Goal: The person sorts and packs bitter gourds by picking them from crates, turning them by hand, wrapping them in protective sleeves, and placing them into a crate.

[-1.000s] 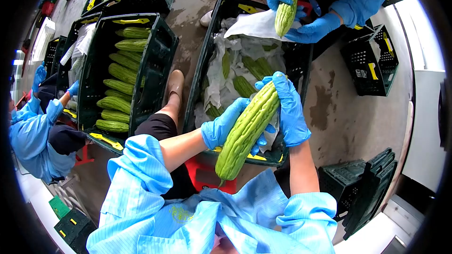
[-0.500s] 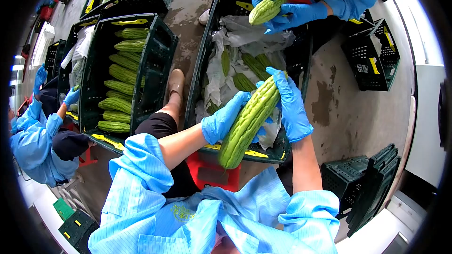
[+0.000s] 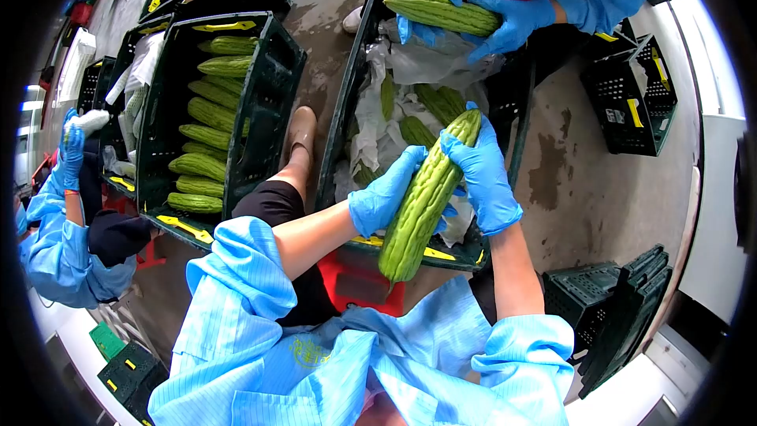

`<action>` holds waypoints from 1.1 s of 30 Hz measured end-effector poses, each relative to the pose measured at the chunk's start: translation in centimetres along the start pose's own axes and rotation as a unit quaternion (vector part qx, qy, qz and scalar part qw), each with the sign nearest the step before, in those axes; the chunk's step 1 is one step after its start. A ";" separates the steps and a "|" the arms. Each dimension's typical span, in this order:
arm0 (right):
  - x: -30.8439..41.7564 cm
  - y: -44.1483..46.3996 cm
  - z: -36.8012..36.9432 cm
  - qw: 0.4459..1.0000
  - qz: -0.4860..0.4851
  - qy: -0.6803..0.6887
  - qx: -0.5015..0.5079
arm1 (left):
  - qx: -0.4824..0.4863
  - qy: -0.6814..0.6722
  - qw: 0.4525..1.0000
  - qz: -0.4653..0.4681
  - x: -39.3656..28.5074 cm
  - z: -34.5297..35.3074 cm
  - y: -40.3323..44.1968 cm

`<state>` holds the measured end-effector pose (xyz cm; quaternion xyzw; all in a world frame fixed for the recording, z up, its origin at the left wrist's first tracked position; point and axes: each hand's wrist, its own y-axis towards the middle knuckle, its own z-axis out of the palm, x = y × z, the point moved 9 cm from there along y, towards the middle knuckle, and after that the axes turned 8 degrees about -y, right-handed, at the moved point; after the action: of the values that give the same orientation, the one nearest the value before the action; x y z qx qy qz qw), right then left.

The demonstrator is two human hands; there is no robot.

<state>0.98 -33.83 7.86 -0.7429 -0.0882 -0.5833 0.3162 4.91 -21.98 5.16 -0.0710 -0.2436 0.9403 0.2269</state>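
Observation:
A long green bitter melon (image 3: 426,201) is held at a slant between my two blue-gloved hands. My left hand (image 3: 388,192) wraps round its left side near the middle. My right hand (image 3: 481,170) grips the upper right part, with the thumb across the melon's front. Beneath them stands a dark green crate (image 3: 335,138) with white plastic film and several bitter melons inside, partly covered by the film. At my left, another crate (image 3: 268,87) holds a column of bitter melons (image 3: 209,114).
Across the crate a co-worker's gloved hands (image 3: 516,22) hold another melon (image 3: 441,13). A second co-worker (image 3: 67,244) sits at the far left. Folded crates (image 3: 623,300) lie at the lower right, an upright crate (image 3: 631,102) at the upper right. A red stool (image 3: 363,284) is below me.
The melon in my hands has turned slightly more upright, and my right hand's thumb now lies across its front. The co-worker's melon has tipped to nearly level and moved left.

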 end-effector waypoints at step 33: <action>2.1 -0.1 -5.4 0.997 0.051 0.028 -0.052 | 0.030 0.161 0.986 -0.035 1.1 -0.1 -1.0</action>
<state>-2.77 -37.33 10.48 -0.7451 -0.0107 -0.5910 0.3088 4.34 -20.64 5.53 -0.2061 -0.1779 0.9150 0.2978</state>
